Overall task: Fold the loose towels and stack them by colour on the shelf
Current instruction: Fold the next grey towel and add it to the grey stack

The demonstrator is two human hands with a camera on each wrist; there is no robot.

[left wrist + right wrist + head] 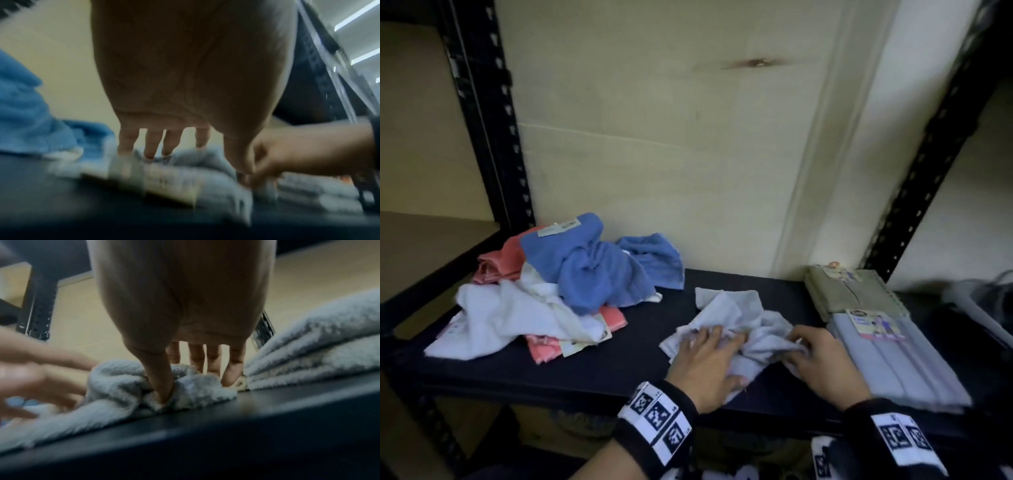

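Observation:
A crumpled light grey towel lies on the black shelf, near its front edge. My left hand rests on the towel's left part with fingers straight and spread, pressing the grey towel down. My right hand pinches a bunch of the grey towel at its right end, the thumb dug into the cloth. A folded stack of grey towels with a paper label lies just right of that hand.
A loose heap at the left holds blue towels, a white towel and pink towels. Folded beige towels lie behind the grey stack. Black perforated uprights frame the shelf against a pale back wall.

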